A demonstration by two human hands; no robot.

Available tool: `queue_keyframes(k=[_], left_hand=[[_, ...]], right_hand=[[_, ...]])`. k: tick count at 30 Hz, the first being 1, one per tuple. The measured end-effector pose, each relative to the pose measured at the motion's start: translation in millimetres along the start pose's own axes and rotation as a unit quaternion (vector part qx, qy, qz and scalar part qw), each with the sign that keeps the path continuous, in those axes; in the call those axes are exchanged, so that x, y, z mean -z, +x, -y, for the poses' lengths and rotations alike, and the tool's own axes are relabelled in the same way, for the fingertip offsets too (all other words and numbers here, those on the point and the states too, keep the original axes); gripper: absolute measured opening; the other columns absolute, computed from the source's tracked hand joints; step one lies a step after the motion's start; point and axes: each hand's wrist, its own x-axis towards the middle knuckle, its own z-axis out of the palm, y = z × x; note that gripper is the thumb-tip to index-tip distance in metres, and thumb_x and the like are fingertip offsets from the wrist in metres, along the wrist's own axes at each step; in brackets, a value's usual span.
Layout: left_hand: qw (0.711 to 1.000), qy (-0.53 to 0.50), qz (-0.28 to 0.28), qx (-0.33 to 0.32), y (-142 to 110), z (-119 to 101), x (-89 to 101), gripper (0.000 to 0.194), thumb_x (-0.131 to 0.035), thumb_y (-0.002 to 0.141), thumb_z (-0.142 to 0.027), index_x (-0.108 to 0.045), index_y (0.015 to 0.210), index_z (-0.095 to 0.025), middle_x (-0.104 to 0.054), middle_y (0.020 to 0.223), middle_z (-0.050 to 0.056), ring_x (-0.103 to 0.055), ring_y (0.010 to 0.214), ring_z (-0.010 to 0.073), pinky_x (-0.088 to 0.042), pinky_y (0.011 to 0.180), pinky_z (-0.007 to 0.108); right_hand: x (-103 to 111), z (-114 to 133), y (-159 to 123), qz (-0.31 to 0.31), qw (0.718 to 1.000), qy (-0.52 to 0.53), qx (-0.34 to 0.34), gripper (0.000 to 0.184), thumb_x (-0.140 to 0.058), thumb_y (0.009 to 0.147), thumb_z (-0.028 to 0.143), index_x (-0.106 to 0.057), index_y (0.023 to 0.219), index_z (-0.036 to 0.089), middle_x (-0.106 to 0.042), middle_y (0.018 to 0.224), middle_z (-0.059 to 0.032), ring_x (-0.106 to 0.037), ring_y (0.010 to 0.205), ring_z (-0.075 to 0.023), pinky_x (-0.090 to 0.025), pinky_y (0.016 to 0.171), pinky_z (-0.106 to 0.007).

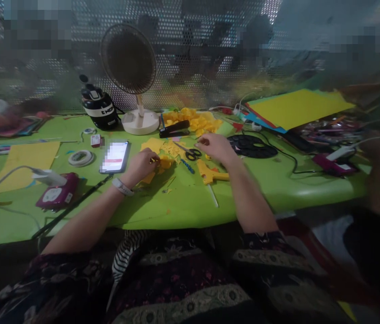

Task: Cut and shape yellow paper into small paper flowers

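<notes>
My left hand (141, 165), with a pale watch on the wrist, has its fingers closed around a yellow paper piece (165, 162) low over the table. Across from it, my right hand (215, 146) hovers by black scissors (191, 154) with its fingertips pinched together; whatever is between them is too small to make out. Yellow paper scraps (173, 147) lie between the hands, with a short blue twisted strip (187, 166) close by. Under my right wrist rests a yellow glue gun (210, 171), a glue stick pointing toward me.
Behind the hands stand a white fan (139, 122), a black stapler (174, 129) and a heap of yellow paper petals (196, 120). To the left are a phone (114, 157), tape roll (81, 158), black bottle (99, 108) and purple power block (58, 192). Coloured sheets (301, 108) lie right, near another person.
</notes>
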Motion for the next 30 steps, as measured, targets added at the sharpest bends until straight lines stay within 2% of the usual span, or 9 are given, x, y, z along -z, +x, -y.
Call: queue_keyframes(k=[4,7,14,26,30], left_hand=[[0.999,-0.031,-0.018,0.005,-2,4,1.6,0.015,-0.063,0.082,-0.026,-0.076,0.085,-0.017,-0.069,0.090,0.008,-0.062,0.074,0.0179,-0.046,0.066,0.029],[0.998,-0.057,-0.028,0.013,-2,6,3.0,0.015,-0.064,0.081,-0.026,-0.075,0.082,-0.017,-0.070,0.089,0.008,-0.062,0.075,0.0180,-0.047,0.068,0.030],[0.997,-0.061,-0.034,0.011,-3,6,3.8,0.017,-0.062,0.081,-0.030,-0.074,0.079,-0.018,-0.070,0.087,0.008,-0.062,0.076,0.0185,-0.048,0.068,0.030],[0.997,-0.071,-0.015,0.028,-5,2,9.4,0.017,-0.062,0.081,-0.029,-0.073,0.080,-0.018,-0.070,0.091,0.009,-0.062,0.078,0.0190,-0.048,0.067,0.030],[0.997,-0.060,-0.016,0.037,-4,2,9.2,0.016,-0.062,0.081,-0.028,-0.074,0.082,-0.017,-0.070,0.092,0.010,-0.062,0.076,0.0192,-0.048,0.068,0.032]], right_hand=[[6,-3,-1,-0.013,1.000,0.020,-0.016,0.024,-0.062,0.087,0.038,-0.073,0.094,0.017,-0.074,0.092,-0.0084,-0.065,0.081,-0.0210,-0.045,0.073,-0.031],[8,-9,0,-0.045,0.998,0.041,-0.030,0.025,-0.062,0.085,0.038,-0.074,0.092,0.018,-0.074,0.089,-0.0076,-0.065,0.080,-0.0211,-0.045,0.074,-0.031],[16,-24,1,-0.096,0.992,0.063,-0.052,0.024,-0.065,0.083,0.039,-0.074,0.087,0.017,-0.074,0.087,-0.0074,-0.066,0.080,-0.0215,-0.047,0.075,-0.032],[33,-45,-1,-0.073,0.989,0.037,-0.122,0.020,-0.067,0.081,0.035,-0.074,0.085,0.016,-0.075,0.090,-0.0104,-0.066,0.083,-0.0247,-0.048,0.078,-0.035],[37,-47,-4,-0.097,0.987,0.043,-0.123,0.019,-0.067,0.082,0.033,-0.074,0.084,0.016,-0.075,0.087,-0.0093,-0.067,0.082,-0.0240,-0.048,0.076,-0.033]])
